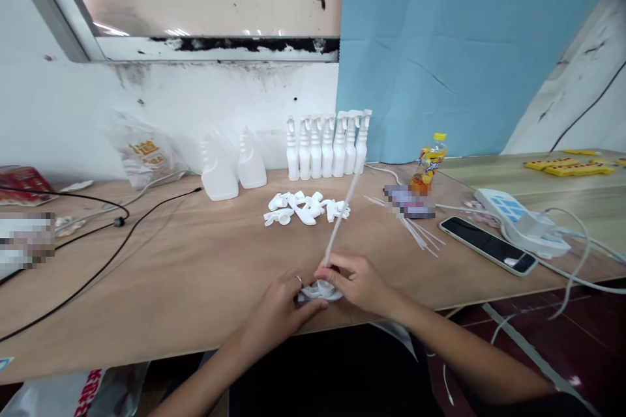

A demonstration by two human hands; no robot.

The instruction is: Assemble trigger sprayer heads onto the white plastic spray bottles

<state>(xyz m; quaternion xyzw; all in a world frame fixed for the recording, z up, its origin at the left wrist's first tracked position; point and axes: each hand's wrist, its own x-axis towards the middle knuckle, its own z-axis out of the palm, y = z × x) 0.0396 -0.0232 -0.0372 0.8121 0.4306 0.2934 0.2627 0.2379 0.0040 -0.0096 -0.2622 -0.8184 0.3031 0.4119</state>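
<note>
Near the table's front edge, my left hand (283,306) is closed around a white spray nozzle head (323,290) lying on the brown table covering. My right hand (357,280) pinches the lower end of a thin, translucent white tube (342,215), which slants up and to the right from the nozzle head. Whether the tube's end is inside the nozzle head is hidden by the fingers. Beyond my hands lies a pile of white nozzle heads (306,207). Several loose thin tubes (415,231) are on the table to the right.
A row of white spray bottles (327,155) stands by the wall, with two larger white bottles (219,172) leftward. On the right are a drink bottle (429,163), a phone (488,245) and a power strip (521,221). Black cables (132,232) cross the left side.
</note>
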